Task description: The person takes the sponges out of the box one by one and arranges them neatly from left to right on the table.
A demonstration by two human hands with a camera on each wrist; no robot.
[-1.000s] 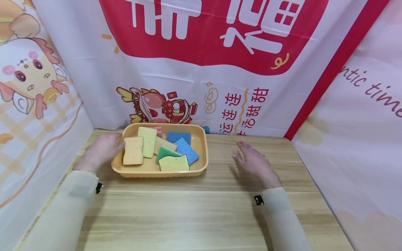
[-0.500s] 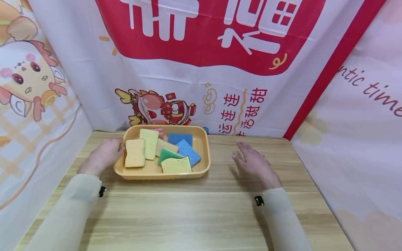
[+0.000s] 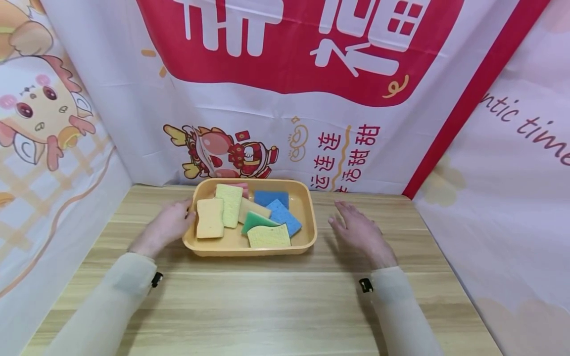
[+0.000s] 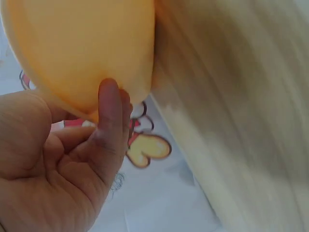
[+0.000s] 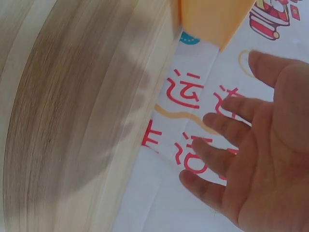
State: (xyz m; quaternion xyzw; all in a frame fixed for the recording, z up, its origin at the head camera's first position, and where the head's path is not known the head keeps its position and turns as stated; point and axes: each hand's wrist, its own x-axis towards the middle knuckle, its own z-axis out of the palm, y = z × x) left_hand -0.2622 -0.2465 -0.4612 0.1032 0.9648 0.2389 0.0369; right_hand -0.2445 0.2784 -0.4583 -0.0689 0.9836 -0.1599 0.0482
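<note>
A shallow orange-yellow plastic tray (image 3: 229, 245) stands on the wooden table in the head view, against the back cloth. Several sponges lie in it: a peach one (image 3: 210, 218) and a pale yellow one (image 3: 229, 206) at the left, a green one (image 3: 257, 222), another yellow one (image 3: 269, 237) in front, and blue ones (image 3: 285, 217) at the right. My left hand (image 3: 168, 223) grips the tray's left end; in the left wrist view its fingers (image 4: 109, 104) lie against the outer wall. To the right of the tray, my right hand (image 3: 359, 231) hovers with spread fingers, touching nothing.
The wooden table (image 3: 267, 306) extends in front of the tray and to both sides. A white and red printed cloth (image 3: 285, 104) hangs right behind it. Printed cloths (image 3: 512, 207) also stand at the left and right sides.
My left hand has taken hold of the tray's left end. The tray has slid to the right with its sponges, towards my right hand, which has stayed nearly still.
</note>
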